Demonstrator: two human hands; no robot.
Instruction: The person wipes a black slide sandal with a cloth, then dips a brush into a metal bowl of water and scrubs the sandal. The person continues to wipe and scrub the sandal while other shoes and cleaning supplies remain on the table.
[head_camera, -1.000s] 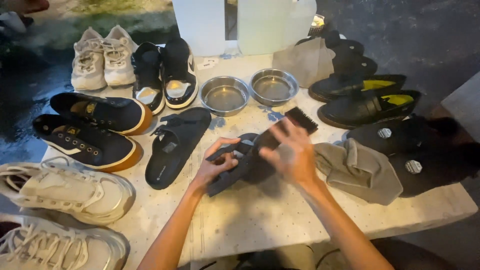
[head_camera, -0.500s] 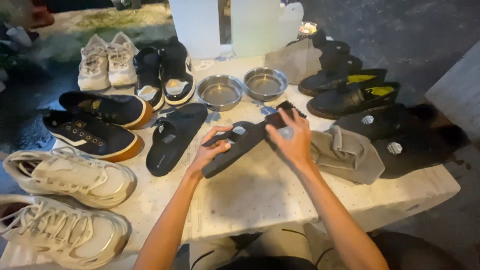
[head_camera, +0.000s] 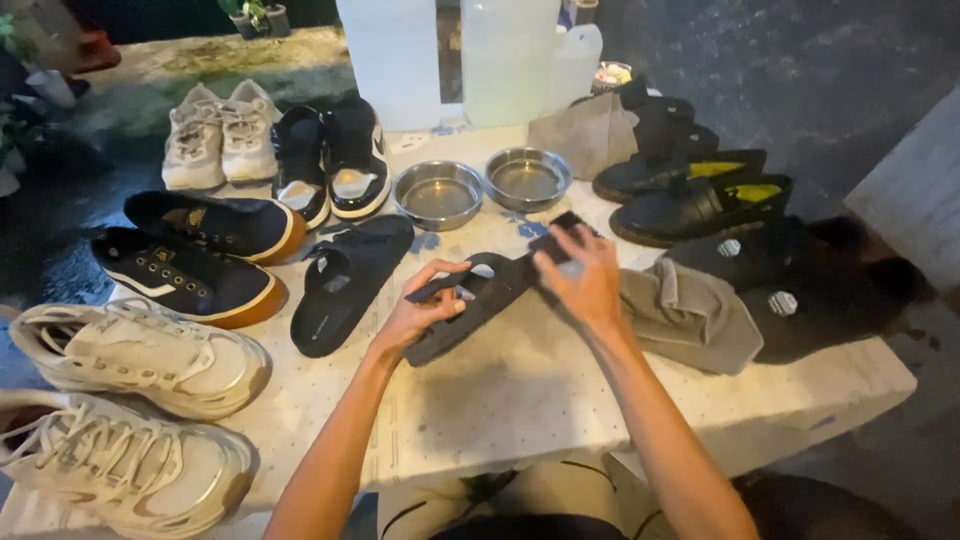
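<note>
Left grip clamps the near end of a black sandal held just above the desk middle; right hand closes on a dark brush at its far end. Long axis runs from near-left toward the far-right corner. Matte black, strapped, thick-soled; its mate lies left.

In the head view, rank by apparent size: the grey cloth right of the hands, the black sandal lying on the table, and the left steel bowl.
1. Grey cloth, though it lies a little nearer the camera.
2. Black sandal; close to the cloth, so this order is unsure.
3. Left steel bowl, clearly smallest, though farthest away.
</note>
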